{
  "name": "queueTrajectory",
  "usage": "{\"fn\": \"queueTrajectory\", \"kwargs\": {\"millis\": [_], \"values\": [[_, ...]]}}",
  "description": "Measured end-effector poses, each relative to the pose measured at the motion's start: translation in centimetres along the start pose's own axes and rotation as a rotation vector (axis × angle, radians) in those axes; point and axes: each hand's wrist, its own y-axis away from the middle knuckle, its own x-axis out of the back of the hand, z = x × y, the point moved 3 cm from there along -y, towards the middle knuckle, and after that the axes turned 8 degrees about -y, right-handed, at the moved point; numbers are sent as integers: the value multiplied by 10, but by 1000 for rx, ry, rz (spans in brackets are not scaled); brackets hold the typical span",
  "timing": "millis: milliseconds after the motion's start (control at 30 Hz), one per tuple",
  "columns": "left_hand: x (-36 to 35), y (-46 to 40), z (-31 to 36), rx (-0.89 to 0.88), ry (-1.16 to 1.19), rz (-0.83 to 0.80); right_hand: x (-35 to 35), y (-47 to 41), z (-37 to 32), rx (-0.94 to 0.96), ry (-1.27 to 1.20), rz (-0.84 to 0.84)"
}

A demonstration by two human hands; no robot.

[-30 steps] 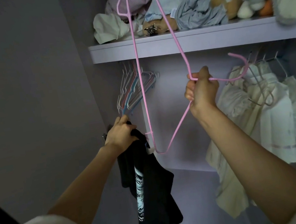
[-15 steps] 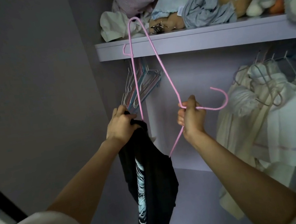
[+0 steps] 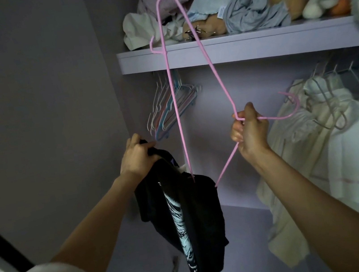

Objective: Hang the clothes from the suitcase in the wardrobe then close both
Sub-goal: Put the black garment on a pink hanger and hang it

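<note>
A black T-shirt (image 3: pixel 193 216) with a pale printed graphic hangs from my left hand (image 3: pixel 136 158), which grips its top edge. My right hand (image 3: pixel 249 133) grips the neck of a pink wire hanger (image 3: pixel 209 60), held on end with its hook pointing right. The hanger's lower corner is tucked into the shirt's opening; its upper corner stands in front of the shelf. All of this is inside the open lilac wardrobe (image 3: pixel 242 47).
Several empty wire hangers (image 3: pixel 170 111) hang at the rail's left end. Cream garments (image 3: pixel 330 142) hang at the right. The shelf above holds crumpled clothes (image 3: pixel 245 5) and soft toys (image 3: pixel 293 1). The wardrobe's side wall (image 3: pixel 40 110) stands close at the left.
My right hand has lowered the pink hanger and brought it left, so its lower corner has gone into the black shirt. My left hand keeps its grip on the shirt.
</note>
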Motion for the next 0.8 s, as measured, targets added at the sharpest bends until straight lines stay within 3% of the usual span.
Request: {"fn": "queueTrajectory", "kwargs": {"millis": [233,400,500,667,800], "values": [[1,2,23,-197,113,105,-5,6,13,33,206,-94],[0,3,16,-327,-109,41,-3,-3,-1,125,296,-111],[-9,4,-2,-240,-207,-74,8,-12,-13,160,273,-71],[-13,8,-2,20,80,-102,16,-18,-25,153,213,-50],[-16,4,6,113,38,-116,17,-19,-28,100,244,-50]]}}
